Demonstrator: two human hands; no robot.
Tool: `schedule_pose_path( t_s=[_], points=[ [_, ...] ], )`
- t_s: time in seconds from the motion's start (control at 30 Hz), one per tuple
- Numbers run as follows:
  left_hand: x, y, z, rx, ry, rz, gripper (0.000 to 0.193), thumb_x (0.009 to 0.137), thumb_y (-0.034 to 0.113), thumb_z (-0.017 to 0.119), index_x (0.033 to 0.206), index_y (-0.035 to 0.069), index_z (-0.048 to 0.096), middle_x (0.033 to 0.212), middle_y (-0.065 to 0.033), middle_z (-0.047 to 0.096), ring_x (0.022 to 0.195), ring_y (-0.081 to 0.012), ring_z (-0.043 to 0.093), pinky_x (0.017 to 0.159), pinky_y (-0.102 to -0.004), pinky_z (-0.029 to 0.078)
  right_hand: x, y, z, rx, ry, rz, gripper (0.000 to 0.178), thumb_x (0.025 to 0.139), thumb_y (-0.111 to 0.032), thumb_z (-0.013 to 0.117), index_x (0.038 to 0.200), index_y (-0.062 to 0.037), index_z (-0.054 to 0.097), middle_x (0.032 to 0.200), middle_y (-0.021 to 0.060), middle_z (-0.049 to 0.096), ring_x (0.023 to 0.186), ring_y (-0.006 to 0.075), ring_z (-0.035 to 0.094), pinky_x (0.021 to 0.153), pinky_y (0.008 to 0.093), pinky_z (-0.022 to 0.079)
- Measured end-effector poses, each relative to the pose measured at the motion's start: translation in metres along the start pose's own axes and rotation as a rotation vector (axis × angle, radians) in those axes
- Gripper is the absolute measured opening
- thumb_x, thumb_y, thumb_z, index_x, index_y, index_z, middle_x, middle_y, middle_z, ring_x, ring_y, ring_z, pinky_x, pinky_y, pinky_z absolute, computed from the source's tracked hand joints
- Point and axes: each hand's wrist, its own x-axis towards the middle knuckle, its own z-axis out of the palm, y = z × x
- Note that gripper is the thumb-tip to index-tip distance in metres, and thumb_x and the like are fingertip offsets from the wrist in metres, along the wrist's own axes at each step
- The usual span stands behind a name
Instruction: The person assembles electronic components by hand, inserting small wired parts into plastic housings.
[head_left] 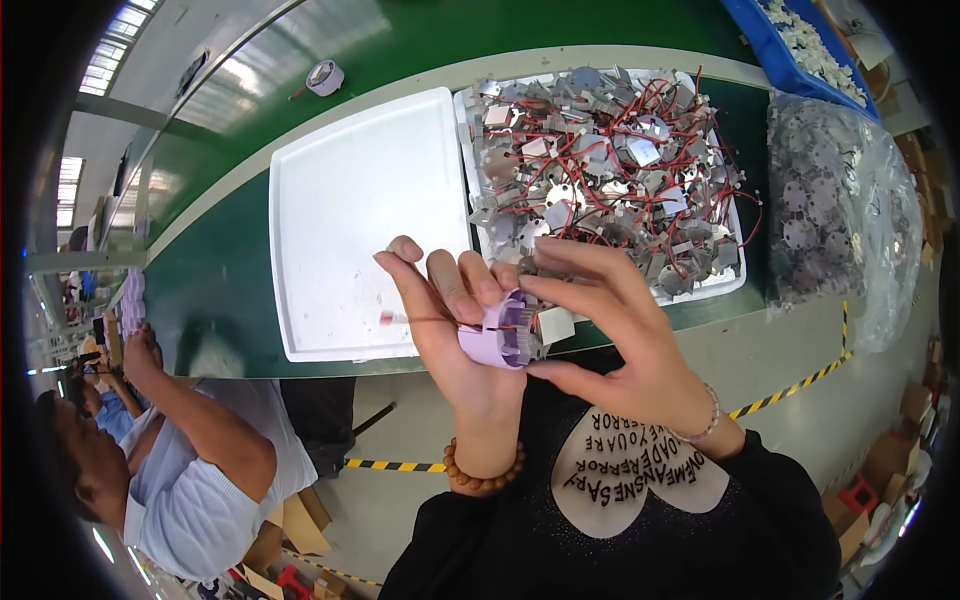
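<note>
A round lilac plastic housing (484,346) rests in the palm of my left hand (455,360), whose ring and little fingers curl over it while other fingers stick up. My right hand (625,325) closes on its other side, thumb at the lower rim and fingertips at the upper rim. A grey metal part with fins (521,343) sits at the housing's open side, and a pale square block (556,325) shows beside it between my right fingers. How far the metal part sits inside I cannot tell. A small blurred connector (388,317) hangs out left of my left hand.
A white foam tray (365,200) lies on the green table. Right of it, another tray (738,265) is heaped with metal discs and red wires. A clear bag of metal discs (810,200) and a blue bin (745,25) stand right. Another lilac housing (324,78) lies far; a co-worker (215,480) sits left.
</note>
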Motion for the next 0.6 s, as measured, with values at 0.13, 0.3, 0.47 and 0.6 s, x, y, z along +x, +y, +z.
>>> schedule_pose_path(
  t_s=[0.13,0.3,0.47,0.6],
  points=[
    [-0.001,-0.001,-0.002,0.002,-0.041,0.090,0.025,0.094,0.038,0.026,0.094,0.016,0.037,0.051,0.0021,0.029,0.047,-0.0117,0.037,0.057,-0.0300,0.040,-0.005,0.010,0.005,-0.138,0.101,-0.207,0.049,0.062,-0.007,0.071,0.108,-0.0043,0.055,0.110,0.0106,0.051,0.095,0.0248,0.053,0.078,0.0329,0.045],
    [-0.004,-0.003,0.002,0.016,0.025,0.199,0.025,0.094,0.038,0.022,0.095,0.016,0.034,0.051,0.0007,0.029,0.044,-0.0136,0.039,0.055,-0.0329,0.042,-0.003,0.013,0.014,-0.189,0.249,-0.254,0.040,0.059,-0.006,0.071,0.098,-0.0046,0.062,0.100,0.0099,0.058,0.085,0.0256,0.057,0.072,0.0348,0.047],
    [-0.001,-0.001,0.001,0.050,-0.031,0.149,0.025,0.094,0.037,0.022,0.092,0.015,0.034,0.051,0.0004,0.029,0.044,-0.0137,0.039,0.055,-0.0318,0.042,-0.004,0.015,0.012,-0.217,0.229,-0.303,0.035,0.057,-0.004,0.072,0.090,-0.0082,0.064,0.101,0.0135,0.059,0.085,0.0276,0.058,0.075,0.0363,0.046],
    [0.001,0.000,0.000,-0.021,-0.035,0.119,0.025,0.094,0.037,0.023,0.091,0.015,0.035,0.050,0.0006,0.029,0.044,-0.0135,0.039,0.055,-0.0314,0.042,-0.005,0.016,0.010,-0.179,0.184,-0.299,0.036,0.055,-0.004,0.072,0.090,-0.0076,0.064,0.100,0.0146,0.058,0.085,0.0269,0.057,0.074,0.0362,0.045]
  ],
)
